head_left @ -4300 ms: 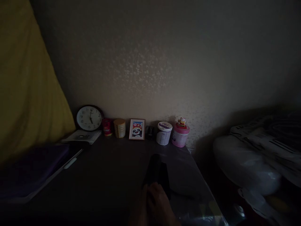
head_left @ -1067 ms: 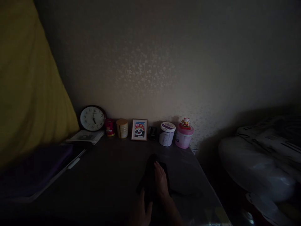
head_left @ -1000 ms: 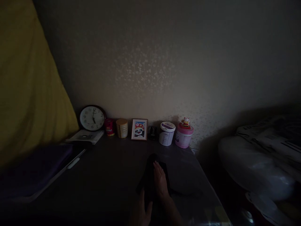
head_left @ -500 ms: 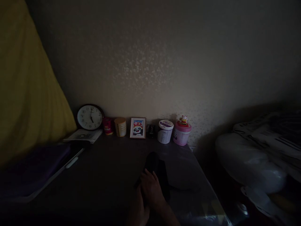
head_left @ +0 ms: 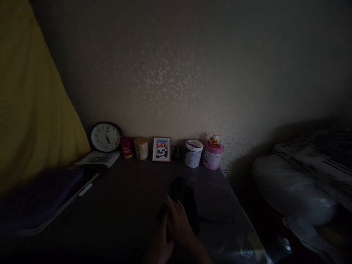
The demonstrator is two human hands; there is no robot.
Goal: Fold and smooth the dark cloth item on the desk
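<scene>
A dark, cloth-like thing (head_left: 183,190) lies on the dim table (head_left: 123,205), a little right of the middle. My right hand (head_left: 178,222) lies flat on its near end with the fingers stretched out and slightly apart. My left hand (head_left: 161,240) is close beside and partly under it, fingers pointing forward along the left edge of the dark thing. The light is too low to show whether either hand pinches the cloth.
Along the wall stand a clock (head_left: 106,137), a red tin (head_left: 127,147), a tan can (head_left: 141,148), a framed panda picture (head_left: 161,149), a white tub (head_left: 193,153) and a pink tub (head_left: 212,155). A purple folder (head_left: 41,194) lies left. A white bag (head_left: 288,190) sits beyond the table's right edge.
My right hand slid back toward me along the dark thing, from near its far end to its near end. My left hand stayed close beside it.
</scene>
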